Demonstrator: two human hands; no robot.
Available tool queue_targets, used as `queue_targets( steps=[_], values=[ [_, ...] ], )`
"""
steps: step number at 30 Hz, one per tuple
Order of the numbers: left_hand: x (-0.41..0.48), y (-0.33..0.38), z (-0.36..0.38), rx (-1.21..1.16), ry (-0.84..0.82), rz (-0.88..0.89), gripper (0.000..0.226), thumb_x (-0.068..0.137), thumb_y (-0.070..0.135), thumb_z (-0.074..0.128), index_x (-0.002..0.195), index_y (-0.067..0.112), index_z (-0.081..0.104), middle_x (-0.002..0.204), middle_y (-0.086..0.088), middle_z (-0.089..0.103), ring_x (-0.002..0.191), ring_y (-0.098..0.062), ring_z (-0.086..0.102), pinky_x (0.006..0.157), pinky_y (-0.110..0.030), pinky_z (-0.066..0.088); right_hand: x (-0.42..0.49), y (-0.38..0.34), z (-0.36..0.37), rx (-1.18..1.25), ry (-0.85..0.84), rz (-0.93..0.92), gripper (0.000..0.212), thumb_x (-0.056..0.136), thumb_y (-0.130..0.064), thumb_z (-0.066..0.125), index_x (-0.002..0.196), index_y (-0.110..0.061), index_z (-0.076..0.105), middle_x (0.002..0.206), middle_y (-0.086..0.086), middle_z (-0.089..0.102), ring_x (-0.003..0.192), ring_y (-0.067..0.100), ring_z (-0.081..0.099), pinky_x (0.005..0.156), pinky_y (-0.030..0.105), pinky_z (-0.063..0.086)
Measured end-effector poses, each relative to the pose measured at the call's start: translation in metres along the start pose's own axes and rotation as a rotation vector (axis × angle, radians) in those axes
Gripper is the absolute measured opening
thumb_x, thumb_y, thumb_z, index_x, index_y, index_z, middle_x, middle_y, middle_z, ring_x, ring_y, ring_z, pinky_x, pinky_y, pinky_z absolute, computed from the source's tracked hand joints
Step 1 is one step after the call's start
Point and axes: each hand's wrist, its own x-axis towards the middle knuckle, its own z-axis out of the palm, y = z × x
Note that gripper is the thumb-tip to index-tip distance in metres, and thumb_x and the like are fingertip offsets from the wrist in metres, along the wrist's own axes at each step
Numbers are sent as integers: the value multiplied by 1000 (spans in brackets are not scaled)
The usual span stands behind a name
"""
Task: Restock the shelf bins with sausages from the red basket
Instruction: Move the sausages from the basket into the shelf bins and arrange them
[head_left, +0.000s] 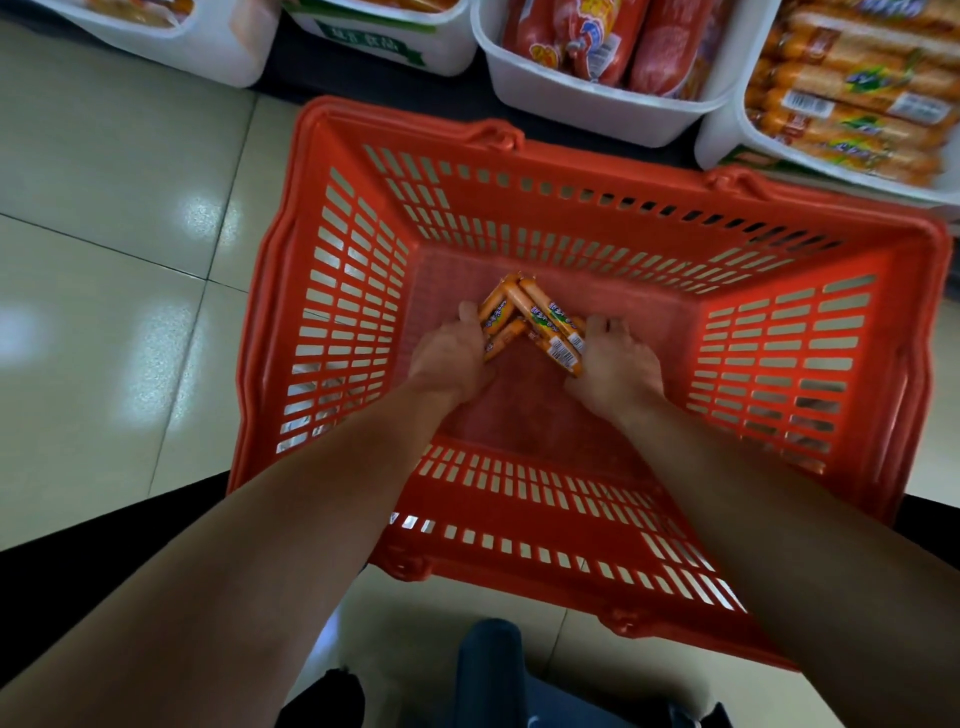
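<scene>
A red basket stands on the pale tiled floor, right in front of a row of white shelf bins that runs along the top edge of the view. The person reaches both bare forearms down into the basket. At its bottom, near the middle, lies a small cluster of orange sausages in printed wrappers, a barcode showing on the nearest one. The sausages cross one another loosely and fan out towards the far wall of the basket. The left hand has closed its grip on the left side of the cluster, its thumb lying along one sausage while the ends of others poke out from under the palm. The right hand takes the right side in the same way, its fingers curled in a grip over the barcoded ends, so the sausages are held between the two hands and still low inside the basket. Of the bins above, one just beyond the far rim of the basket holds fat red sausage packs. The bin to its right is packed with rows of long orange sausage sticks. Two more bins sit farther left — their contents are mostly out of view.
</scene>
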Motion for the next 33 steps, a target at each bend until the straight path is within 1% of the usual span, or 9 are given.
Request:
queue_targets(
  steps=[4,8,10,15,18,22,26,30,33],
  values=[
    [1,-2,-5,-92,-60,-10,60,80,28,75,124,11,39,118,-17,61,110,-37,61,92,-42,49,3,0,-1,38,-30,49,74,68,-39,83,124,-8,46,116,15,63,108,37,63,88,40,49],
    [3,-4,-11,-119,-81,-22,58,78,31,78,125,10,51,120,-14,60,109,-31,60,85,-32,47,6,3,-4,150,-42,67,73,62,-40,86,117,-10,49,110,13,66,104,36,64,85,39,50],
    [3,-6,-13,-133,-128,-25,54,80,34,76,124,11,54,121,-13,60,110,-29,58,84,-32,46,6,6,-7,238,-67,95,71,61,-39,86,116,-12,51,109,11,66,102,34,64,83,37,50],
    [-6,-9,-18,-203,-142,-61,52,84,31,73,125,10,48,116,-11,59,107,-28,58,79,-32,42,5,15,-16,346,-144,147,55,64,-39,84,106,-20,55,102,3,61,97,28,61,75,30,42],
    [-18,-8,-30,-238,-113,-50,47,87,27,71,123,9,46,106,-7,55,97,-24,55,76,-31,39,-3,21,-22,403,-120,158,54,64,-38,83,106,-21,55,99,0,63,92,24,61,74,30,45],
    [-36,-9,-51,-222,-72,-14,44,86,26,70,120,11,46,109,-9,59,95,-24,58,74,-32,42,-23,22,-44,475,-54,105,49,64,-33,83,104,-24,56,91,-5,61,82,19,59,71,28,42],
    [-64,-4,-75,-193,-33,-2,51,86,27,71,125,9,44,108,-9,58,100,-27,60,76,-33,42,-47,21,-74,440,-28,54,46,63,-32,84,95,-23,52,86,-7,57,80,17,56,70,30,43],
    [-97,7,-102,-132,-10,28,50,85,27,72,122,9,44,101,-5,54,103,-31,61,77,-34,42,-74,24,-109,372,-23,-6,52,61,-35,83,102,-22,54,96,0,61,87,21,60,75,31,48],
    [-121,17,-123,-109,16,75,56,85,28,72,130,11,43,108,-8,61,104,-30,62,79,-33,44,-98,29,-140,308,-26,-38,49,65,-34,83,101,-22,51,95,-1,60,86,21,59,72,29,44]
  ],
)
